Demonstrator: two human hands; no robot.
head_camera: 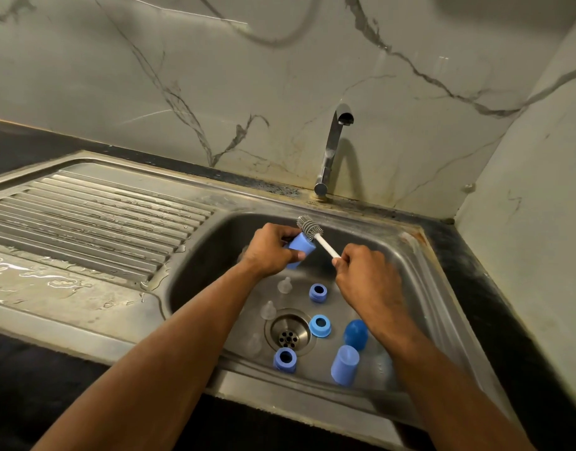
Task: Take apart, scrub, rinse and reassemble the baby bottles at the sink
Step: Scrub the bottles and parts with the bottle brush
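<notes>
Over the steel sink [410, 255], my left hand [270, 249] grips a blue bottle cap [299, 252] tilted on its side. My right hand [368, 275] pinches the white handle of a bottle brush [315, 236], whose grey bristle head sits just above the cap's far end. On the sink floor lie three blue collar rings [318, 292] [320, 325] [285, 359], a round blue cap [356, 334], another blue cap [344, 365] and three clear nipples [285, 285] [268, 310] [254, 345]. A clear bottle [382, 366] lies partly hidden under my right forearm.
The drain [289, 333] sits in the middle of the basin. A chrome tap [332, 148] stands behind the basin with no water running. A wet ribbed draining board [94, 222] stretches to the left. Marble walls close in behind and on the right.
</notes>
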